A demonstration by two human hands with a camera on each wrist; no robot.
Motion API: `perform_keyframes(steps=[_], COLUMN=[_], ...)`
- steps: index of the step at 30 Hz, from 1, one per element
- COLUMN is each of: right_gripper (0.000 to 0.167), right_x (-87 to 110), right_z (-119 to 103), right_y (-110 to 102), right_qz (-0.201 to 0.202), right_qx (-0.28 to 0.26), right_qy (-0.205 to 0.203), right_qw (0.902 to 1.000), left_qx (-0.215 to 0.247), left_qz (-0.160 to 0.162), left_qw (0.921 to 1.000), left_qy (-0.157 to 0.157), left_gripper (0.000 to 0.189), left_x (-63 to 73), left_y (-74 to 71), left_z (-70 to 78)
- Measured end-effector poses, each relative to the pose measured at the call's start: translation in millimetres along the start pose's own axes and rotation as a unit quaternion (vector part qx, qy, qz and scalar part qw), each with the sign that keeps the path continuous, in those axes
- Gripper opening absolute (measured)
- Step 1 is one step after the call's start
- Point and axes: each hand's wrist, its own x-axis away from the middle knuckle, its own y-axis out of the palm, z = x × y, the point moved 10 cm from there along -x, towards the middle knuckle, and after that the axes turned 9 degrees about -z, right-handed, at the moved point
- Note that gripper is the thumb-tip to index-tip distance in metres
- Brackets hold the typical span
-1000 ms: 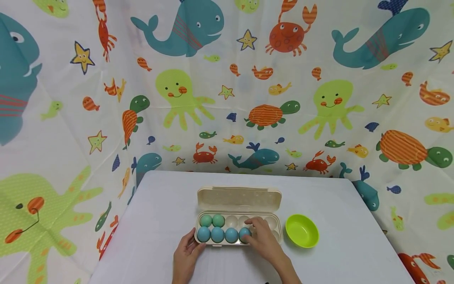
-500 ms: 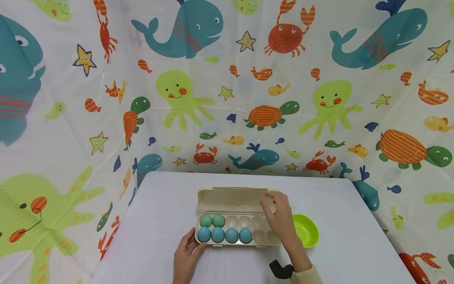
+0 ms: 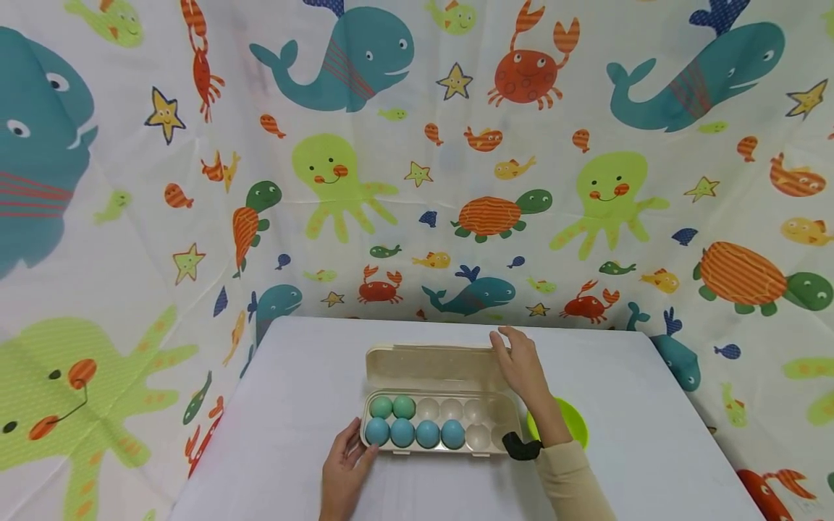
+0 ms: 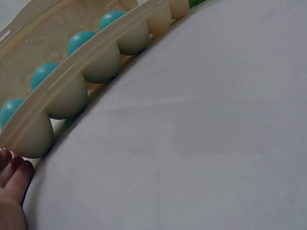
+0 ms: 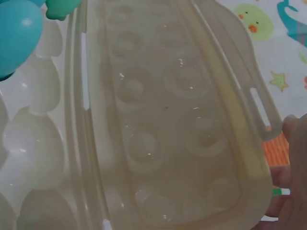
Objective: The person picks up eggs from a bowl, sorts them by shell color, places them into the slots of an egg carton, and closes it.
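Observation:
A beige egg carton (image 3: 478, 436) lies on the table with its lid (image 3: 417, 365) raised at the back. Several blue eggs (image 3: 428, 433) fill the left part of its front row, and two green eggs (image 3: 404, 407) sit behind them at the left. My left hand (image 3: 345, 463) holds the carton's front left corner; in the left wrist view its fingers (image 4: 18, 179) meet the carton's end. At the lid's upper right edge is my right hand (image 3: 524, 365). In the right wrist view its thumb is by the lid's tab (image 5: 263, 112), with other fingers partly hidden behind the lid.
A lime green bowl (image 3: 576, 427) stands right of the carton, partly covered by the right forearm. A black strap-like piece (image 3: 521, 446) hangs at the right wrist. White cloth covers the table (image 3: 313, 376). A sea-animal curtain (image 3: 417, 217) surrounds the back and sides.
My right hand has moved from the rightmost blue egg up and to the right, reaching the lid's upper edge. The left hand stays on the carton's corner; the eggs remain in place.

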Motion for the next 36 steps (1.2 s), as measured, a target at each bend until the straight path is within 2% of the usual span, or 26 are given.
perform_keyframes(steps=[2, 5, 7, 10, 14, 16, 18, 21, 24, 27, 31, 36], right_gripper=[0.057, 0.058, 0.058, 0.056, 0.05, 0.051, 0.052, 0.057, 0.059, 0.058, 0.059, 0.056], right_x=[-1.2, 0.2, 2.3, 5.1, 6.6, 6.6, 5.9, 5.2, 5.5, 6.2, 7.1, 9.9], right_z=[4.0, 7.9, 9.5, 10.6, 9.4, 8.7, 8.3, 8.7, 8.5, 8.0, 7.7, 5.1], right_y=[3.8, 6.5, 8.0, 9.8, 8.4, 7.2, 6.9, 8.5, 11.2, 13.2, 15.3, 15.7], right_qz=[-0.009, -0.013, -0.015, -0.01, 0.008, 0.012, 0.01, -0.002, -0.013, -0.019, -0.024, -0.021], right_qx=[0.004, -0.002, -0.01, -0.014, -0.009, -0.01, -0.01, -0.015, -0.019, -0.022, -0.027, -0.039], right_qy=[0.004, 0.009, 0.009, 0.004, -0.009, -0.009, -0.007, 0.005, 0.011, 0.012, 0.016, 0.007], right_qw=[0.9999, 0.9999, 0.9998, 0.9998, 0.9999, 0.9998, 0.9999, 0.9999, 0.9997, 0.9995, 0.9992, 0.999], left_qx=[-0.024, -0.051, -0.055, -0.046, -0.048, -0.056, -0.073, -0.12, -0.159, -0.179, -0.197, -0.226], left_qz=[0.003, -0.004, -0.011, -0.017, -0.006, 0.002, 0.005, -0.002, -0.019, -0.034, -0.057, -0.08], left_qw=[0.9996, 0.9971, 0.9952, 0.9935, 0.9898, 0.9881, 0.9869, 0.9857, 0.9824, 0.9798, 0.976, 0.9685], left_qy=[-0.014, -0.056, -0.081, -0.102, -0.134, -0.143, -0.143, -0.118, -0.096, -0.084, -0.072, -0.066], left_gripper=[0.058, 0.058, 0.061, 0.064, 0.064, 0.065, 0.068, 0.074, 0.076, 0.075, 0.074, 0.077], left_x=[-2.0, -6.8, -10.2, -14.9, -26.0, -35.9, -48.9, -71.5, -92.9, -108.5, -117.9, -115.7], left_y=[-0.9, -0.7, -0.6, -0.4, -2.4, -4.4, -6.1, -6.5, -2.5, 4.1, 16.2, 30.0], left_z=[0.7, -0.9, -1.9, -2.9, 0.2, 8.3, 22.0, 51.6, 78.6, 97.4, 112.3, 116.7])
